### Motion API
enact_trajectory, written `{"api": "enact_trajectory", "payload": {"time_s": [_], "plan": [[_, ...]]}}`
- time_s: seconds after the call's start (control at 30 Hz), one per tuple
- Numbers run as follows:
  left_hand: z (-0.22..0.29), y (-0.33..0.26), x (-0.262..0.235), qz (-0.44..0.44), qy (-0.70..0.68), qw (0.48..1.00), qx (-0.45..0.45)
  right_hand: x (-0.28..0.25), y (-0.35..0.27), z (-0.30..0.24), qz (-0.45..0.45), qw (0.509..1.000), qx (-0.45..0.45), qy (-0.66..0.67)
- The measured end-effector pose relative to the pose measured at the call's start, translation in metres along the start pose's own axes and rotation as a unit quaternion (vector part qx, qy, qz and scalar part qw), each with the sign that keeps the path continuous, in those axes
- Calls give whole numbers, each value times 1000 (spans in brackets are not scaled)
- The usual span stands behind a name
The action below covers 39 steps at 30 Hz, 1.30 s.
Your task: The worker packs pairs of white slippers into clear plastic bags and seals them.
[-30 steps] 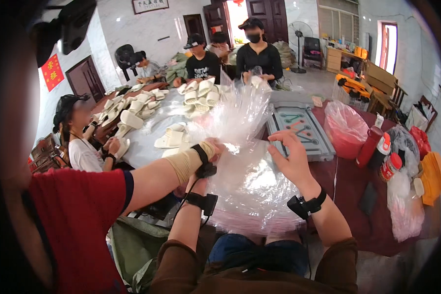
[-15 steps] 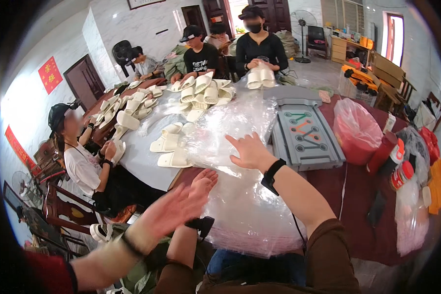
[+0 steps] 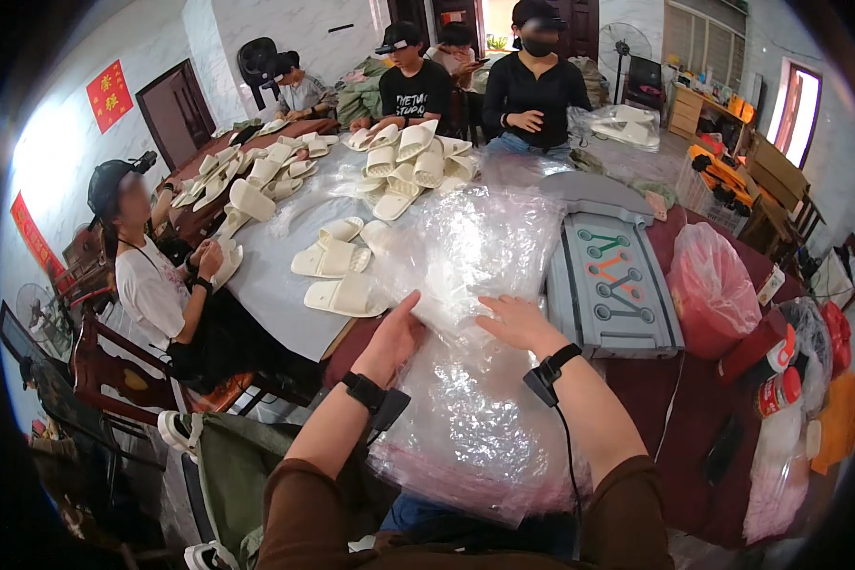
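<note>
A thick stack of clear plastic bags (image 3: 475, 408) lies on the table in front of me, its pinkish edges toward my lap. My left hand (image 3: 395, 340) rests at the left side of the stack, thumb raised and fingers stretched out. Across the bags from it, my right hand (image 3: 520, 324) lies palm down with its fingers apart on the plastic. Neither hand grips anything. Both wrists wear black bands. Just beyond my left hand are cream slippers (image 3: 347, 294), and a larger slipper pile (image 3: 413, 166) stands farther back.
To the right stand a grey case (image 3: 613, 285) with a coloured pattern, a pink bag-lined bucket (image 3: 711, 285) and a red-lidded jar (image 3: 779, 391). A person in white (image 3: 152, 294) sits at the left holding a slipper. Across the table, a person in black (image 3: 532, 100) stands.
Another person's arm at the lower left has gone. My left hand has moved forward to the bags; my right has lowered onto them. The person opposite has put down slippers, bagged at their side.
</note>
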State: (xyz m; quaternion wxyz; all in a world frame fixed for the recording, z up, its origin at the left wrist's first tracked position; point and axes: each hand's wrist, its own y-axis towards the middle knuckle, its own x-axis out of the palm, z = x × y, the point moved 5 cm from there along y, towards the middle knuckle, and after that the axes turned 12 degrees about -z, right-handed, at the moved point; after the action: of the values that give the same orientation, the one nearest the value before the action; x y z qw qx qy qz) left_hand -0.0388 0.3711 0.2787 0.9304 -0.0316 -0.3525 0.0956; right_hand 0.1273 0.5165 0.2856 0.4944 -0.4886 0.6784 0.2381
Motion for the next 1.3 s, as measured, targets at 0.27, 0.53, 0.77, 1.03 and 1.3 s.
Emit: {"api": "enact_trajectory", "payload": {"time_s": [0.27,0.53,0.77,1.03,1.3], "plan": [[-2,45,23,122,294,947,39,13,7,-4,10,1000,16,19],[-4,86,-43,196,222,951,92,21,2,-31,40,998,32,-36],[17,54,-105,216,280,930,102,16,-5,-49,97,988,-81,85],[126,49,6,111,523,836,122,-36,-83,-34,346,922,-146,96],[210,102,101,61,719,637,271,25,-105,-16,175,975,-76,113]]}}
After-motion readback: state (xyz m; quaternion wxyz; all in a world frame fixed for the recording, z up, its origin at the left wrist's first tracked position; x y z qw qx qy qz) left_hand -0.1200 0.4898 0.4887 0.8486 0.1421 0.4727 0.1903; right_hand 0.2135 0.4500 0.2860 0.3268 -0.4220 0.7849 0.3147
